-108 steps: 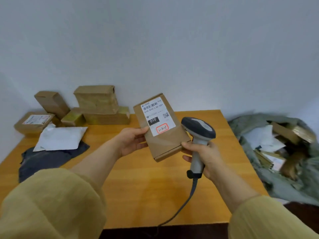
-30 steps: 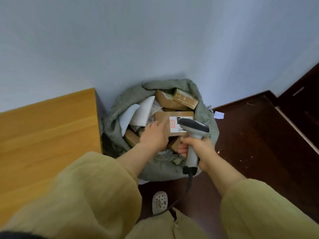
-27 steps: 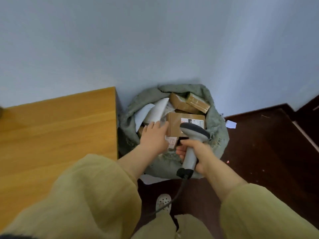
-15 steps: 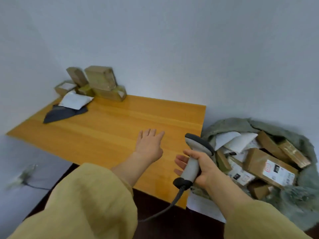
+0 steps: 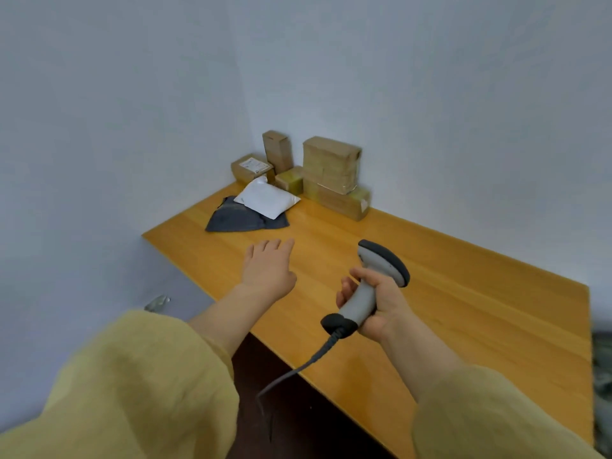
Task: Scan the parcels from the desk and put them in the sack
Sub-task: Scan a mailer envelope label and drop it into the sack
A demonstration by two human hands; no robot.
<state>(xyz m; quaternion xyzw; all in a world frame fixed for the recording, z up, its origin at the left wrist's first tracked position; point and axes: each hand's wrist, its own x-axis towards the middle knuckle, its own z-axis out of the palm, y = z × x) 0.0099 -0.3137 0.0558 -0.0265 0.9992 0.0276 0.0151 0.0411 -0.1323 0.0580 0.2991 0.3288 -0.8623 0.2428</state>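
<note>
Parcels sit in the far corner of the wooden desk (image 5: 463,309): a dark grey mailer bag (image 5: 245,220) with a white padded mailer (image 5: 266,197) lying on it, and behind them several brown cardboard boxes (image 5: 331,164). My left hand (image 5: 268,270) hovers empty over the desk, fingers stretched toward the parcels, well short of the grey bag. My right hand (image 5: 377,303) grips the handle of a grey barcode scanner (image 5: 381,263), whose cable hangs off the desk's front edge. Only a sliver of the sack (image 5: 602,366) shows at the right border.
Pale walls meet in the corner behind the boxes. A labelled flat box (image 5: 251,167) and an upright narrow box (image 5: 277,152) stand at the far left of the pile. Dark floor (image 5: 298,422) lies below the desk's front edge.
The labelled box has gone from my left hand into the sack. The view has swung left from the sack to the desk, and my empty left hand has reached out toward the remaining parcels.
</note>
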